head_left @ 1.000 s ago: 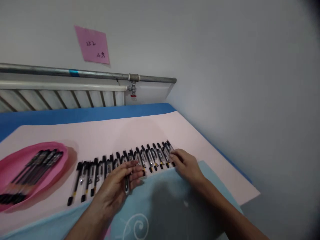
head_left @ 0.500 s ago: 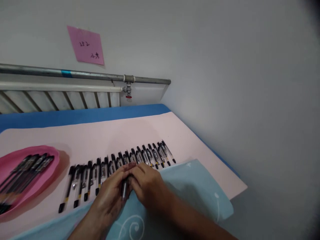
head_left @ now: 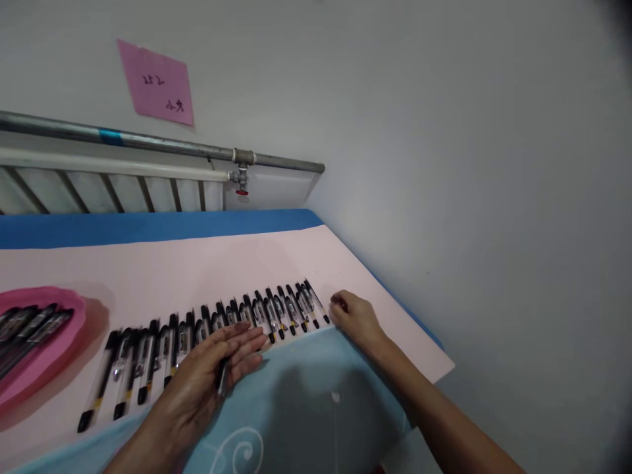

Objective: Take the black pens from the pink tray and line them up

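A long row of black capped pens [head_left: 207, 329] lies side by side on the pale pink sheet [head_left: 207, 270]. My left hand [head_left: 207, 378] rests over the middle of the row, fingers stretched forward, with a pen [head_left: 223, 376] held under them at the edge of the light blue cloth [head_left: 306, 408]. My right hand [head_left: 355, 319] is at the row's right end, fingers curled and pinched at the last pen there; what they grip is too small to make out.
A pink dish [head_left: 34, 349] holding several more black pens sits at the far left. A blue table edge [head_left: 148, 227], a radiator [head_left: 108, 191] with a metal pipe [head_left: 162, 145] and a pink note [head_left: 155, 82] on the wall lie behind. The wall stands close on the right.
My right hand left the pen in my left hand and moved out to the right end of the row. My left hand's fingers flattened. The camera shifted right.
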{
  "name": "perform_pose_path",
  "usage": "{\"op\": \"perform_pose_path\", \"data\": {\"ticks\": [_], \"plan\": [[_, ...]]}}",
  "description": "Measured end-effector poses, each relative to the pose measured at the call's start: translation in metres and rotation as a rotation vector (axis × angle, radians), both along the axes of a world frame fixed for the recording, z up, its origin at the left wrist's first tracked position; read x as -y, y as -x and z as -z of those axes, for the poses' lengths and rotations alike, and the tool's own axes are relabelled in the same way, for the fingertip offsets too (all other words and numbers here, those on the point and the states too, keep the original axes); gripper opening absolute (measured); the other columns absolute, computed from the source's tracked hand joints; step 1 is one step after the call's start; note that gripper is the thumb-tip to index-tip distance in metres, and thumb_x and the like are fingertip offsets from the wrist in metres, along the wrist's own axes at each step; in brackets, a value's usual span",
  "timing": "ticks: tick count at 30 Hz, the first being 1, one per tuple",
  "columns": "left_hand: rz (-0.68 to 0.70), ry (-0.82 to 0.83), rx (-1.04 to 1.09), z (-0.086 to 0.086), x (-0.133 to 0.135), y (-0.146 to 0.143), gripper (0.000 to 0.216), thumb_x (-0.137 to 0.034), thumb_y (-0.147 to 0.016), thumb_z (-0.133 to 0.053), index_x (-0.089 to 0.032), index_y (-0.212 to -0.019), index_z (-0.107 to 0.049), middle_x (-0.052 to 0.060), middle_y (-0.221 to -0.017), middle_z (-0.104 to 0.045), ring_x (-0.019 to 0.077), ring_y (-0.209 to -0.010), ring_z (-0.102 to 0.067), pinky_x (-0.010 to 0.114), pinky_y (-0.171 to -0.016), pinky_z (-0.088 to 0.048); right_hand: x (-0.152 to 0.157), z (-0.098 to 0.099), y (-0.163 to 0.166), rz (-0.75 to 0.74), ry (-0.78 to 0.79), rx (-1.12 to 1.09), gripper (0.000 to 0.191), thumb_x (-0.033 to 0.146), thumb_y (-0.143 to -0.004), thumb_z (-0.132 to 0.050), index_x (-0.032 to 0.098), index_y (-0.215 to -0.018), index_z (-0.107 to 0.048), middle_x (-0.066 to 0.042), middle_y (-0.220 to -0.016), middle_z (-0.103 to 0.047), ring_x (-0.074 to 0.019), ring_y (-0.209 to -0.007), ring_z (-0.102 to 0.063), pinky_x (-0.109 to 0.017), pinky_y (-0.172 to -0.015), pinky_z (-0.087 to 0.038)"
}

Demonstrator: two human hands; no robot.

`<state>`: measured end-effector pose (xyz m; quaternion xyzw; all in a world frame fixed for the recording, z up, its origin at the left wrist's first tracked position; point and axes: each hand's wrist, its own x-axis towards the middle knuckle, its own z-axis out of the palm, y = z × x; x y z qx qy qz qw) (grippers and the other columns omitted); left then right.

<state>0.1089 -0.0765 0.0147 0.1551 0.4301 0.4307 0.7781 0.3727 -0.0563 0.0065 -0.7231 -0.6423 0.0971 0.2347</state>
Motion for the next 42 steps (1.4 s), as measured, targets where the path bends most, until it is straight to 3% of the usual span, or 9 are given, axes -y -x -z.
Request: {"op": "perform_pose_path", "data": {"ticks": [7, 15, 18, 23, 31, 35, 37, 40, 42], "plan": [[-0.018, -0.014, -0.064, 0.001, -0.002, -0.001, 0.025, -0.002, -0.077, -0.045, -0.005, -0.100, -0.054, 0.023, -0.105, -0.060, 0.0284, -0.094, -0.060, 0.036, -0.076, -0.054, -0.003, 0.019, -0.014, -0.052, 0.032, -0.005, 0.020, 0.020, -0.070, -0.045, 0.019, -0.077, -0.064, -0.003, -0.073, -0.065, -0.0160, -0.068, -0.057, -0.024, -0.063, -0.040], [-0.043, -0.077, -0.073, 0.006, -0.001, -0.002, 0.026, -0.003, -0.076, -0.047, -0.007, -0.101, -0.055, 0.021, -0.104, -0.061, 0.0280, -0.093, -0.061, 0.038, -0.078, -0.053, 0.002, 0.012, -0.010, -0.018, -0.041, -0.112, 0.026, 0.024, -0.078, -0.039, 0.016, -0.084, -0.063, -0.005, -0.083, -0.065, -0.0162, -0.077, -0.058, -0.025, -0.070, -0.043], [-0.104, -0.128, -0.054, 0.006, 0.001, -0.005, 0.029, -0.004, -0.075, -0.050, -0.009, -0.103, -0.055, 0.018, -0.104, -0.062, 0.0267, -0.095, -0.060, 0.037, -0.080, -0.052, 0.017, -0.002, 0.016, -0.018, -0.043, -0.295, 0.024, 0.027, -0.080, -0.040, 0.016, -0.084, -0.061, -0.004, -0.075, -0.063, -0.0150, -0.068, -0.056, -0.024, -0.062, -0.043], [-0.161, -0.199, -0.011, 0.006, 0.011, -0.016, 0.034, -0.018, -0.070, -0.063, -0.014, -0.103, -0.057, 0.014, -0.108, -0.061, 0.0245, -0.100, -0.057, 0.029, -0.083, -0.050, 0.053, -0.024, 0.089, -0.459, 0.141, -0.547, 0.015, 0.022, -0.079, -0.049, 0.020, -0.086, -0.062, 0.001, -0.078, -0.062, -0.0106, -0.067, -0.053, -0.020, -0.061, -0.040], [-0.186, -0.285, -0.081, 0.006, 0.023, -0.019, 0.036, -0.030, -0.070, -0.064, -0.021, -0.104, -0.057, 0.008, -0.114, -0.059, 0.0215, -0.107, -0.053, 0.028, -0.086, -0.046, 0.059, -0.015, 0.141, -0.424, 0.209, -0.843, 0.005, 0.016, -0.071, -0.054, 0.018, -0.076, -0.054, 0.003, -0.070, -0.055, -0.0094, -0.063, -0.049, -0.018, -0.056, -0.038], [-0.153, -0.345, -0.097, 0.010, 0.017, -0.014, 0.038, -0.031, -0.071, -0.063, -0.023, -0.108, -0.056, 0.006, -0.118, -0.057, 0.0199, -0.110, -0.050, 0.029, -0.093, -0.040, 0.047, -0.006, 0.121, -0.399, 0.203, -0.857, 0.014, 0.019, -0.072, -0.050, 0.017, -0.082, -0.058, 0.003, -0.062, -0.053, -0.0079, -0.053, -0.047, -0.019, -0.052, -0.038], [-0.163, -0.388, -0.120, 0.011, 0.012, -0.009, 0.037, -0.032, -0.071, -0.062, -0.023, -0.107, -0.057, 0.006, -0.118, -0.057, 0.0207, -0.110, -0.051, 0.032, -0.094, -0.039, 0.031, -0.005, 0.094, -0.265, 0.192, -0.793, 0.018, 0.022, -0.071, -0.048, 0.017, -0.085, -0.059, 0.003, -0.061, -0.055, -0.0082, -0.050, -0.047, -0.020, -0.050, -0.039], [-0.200, -0.415, -0.127, 0.013, 0.006, -0.003, 0.034, -0.033, -0.070, -0.063, -0.022, -0.102, -0.060, 0.007, -0.115, -0.058, 0.0232, -0.107, -0.052, 0.035, -0.092, -0.040, -0.002, -0.005, 0.043, -0.021, 0.024, -0.422, 0.024, 0.026, -0.073, -0.045, 0.017, -0.088, -0.061, 0.002, -0.063, -0.058, -0.0105, -0.055, -0.052, -0.020, -0.053, -0.041], [-0.217, -0.394, -0.134, 0.015, 0.003, 0.000, 0.033, -0.034, -0.068, -0.065, -0.020, -0.099, -0.062, 0.007, -0.114, -0.058, 0.0243, -0.105, -0.053, 0.035, -0.088, -0.041, -0.021, -0.001, 0.014, 0.065, -0.016, -0.336, 0.025, 0.024, -0.072, -0.043, 0.015, -0.084, -0.062, -0.001, -0.065, -0.060, -0.0127, -0.059, -0.054, -0.023, -0.057, -0.042]]}}
